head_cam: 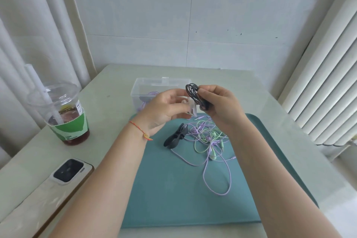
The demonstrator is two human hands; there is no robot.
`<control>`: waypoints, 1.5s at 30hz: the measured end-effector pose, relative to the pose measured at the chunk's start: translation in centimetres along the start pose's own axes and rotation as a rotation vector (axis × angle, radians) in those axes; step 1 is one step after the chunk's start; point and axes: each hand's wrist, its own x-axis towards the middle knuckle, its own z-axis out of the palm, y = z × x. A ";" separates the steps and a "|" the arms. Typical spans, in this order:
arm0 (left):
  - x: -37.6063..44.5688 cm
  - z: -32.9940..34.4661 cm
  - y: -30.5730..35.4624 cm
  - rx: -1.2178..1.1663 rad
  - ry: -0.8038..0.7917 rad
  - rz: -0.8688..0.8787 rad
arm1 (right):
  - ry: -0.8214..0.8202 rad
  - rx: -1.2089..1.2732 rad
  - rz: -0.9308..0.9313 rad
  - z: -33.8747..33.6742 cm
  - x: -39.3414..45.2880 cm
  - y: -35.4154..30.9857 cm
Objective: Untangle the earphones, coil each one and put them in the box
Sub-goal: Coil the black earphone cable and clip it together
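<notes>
We pinch the black coil (195, 95) in our right hand (218, 106); left hand (164, 110) holds a clear clip (192, 108) to fasten next.

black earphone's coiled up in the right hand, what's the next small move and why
Probably clip the coil. The right hand pinches the coiled black earphone, and the left hand holds a clear clip right beside it. Then into the clear box behind, where a purple earphone already lies.

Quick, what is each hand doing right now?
Left hand: pinches a clear clip.
Right hand: grips the coiled black earphones.
</notes>
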 end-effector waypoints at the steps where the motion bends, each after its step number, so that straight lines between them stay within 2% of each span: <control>1: 0.0 -0.1 -0.1 0.043 -0.026 -0.011 | 0.000 0.002 0.002 0.1 0.0 0.0; 4: -0.1 0.1 -0.4 0.130 0.000 -0.042 | -0.015 0.018 0.011 0.3 0.0 0.1; 10: -0.2 0.6 0.2 -0.077 0.032 -0.096 | -0.005 0.083 0.042 0.0 -0.1 -0.1; 17: -0.4 0.1 0.5 -0.349 -0.103 -0.159 | 0.062 0.060 0.046 -0.2 0.0 -0.1; 21: -0.4 0.2 0.3 -0.422 -0.106 -0.140 | 0.067 0.058 0.022 -0.2 0.0 -0.1; 24: -0.3 0.1 0.1 -0.414 -0.113 -0.144 | 0.075 0.062 0.010 0.0 -0.2 -0.2; 28: -0.3 0.0 -0.1 -0.293 -0.215 -0.098 | 0.089 0.006 -0.017 0.1 -0.1 -0.2; 30: -0.3 0.1 0.0 -0.278 -0.193 -0.078 | 0.092 -0.012 -0.027 0.0 -0.1 -0.1; 35: -0.3 0.3 0.2 -0.425 -0.106 -0.143 | 0.103 -0.009 -0.025 -0.1 -0.1 -0.2; 45: -0.6 0.3 0.0 -0.209 -0.130 -0.075 | 0.120 -0.051 -0.022 0.0 -0.1 -0.2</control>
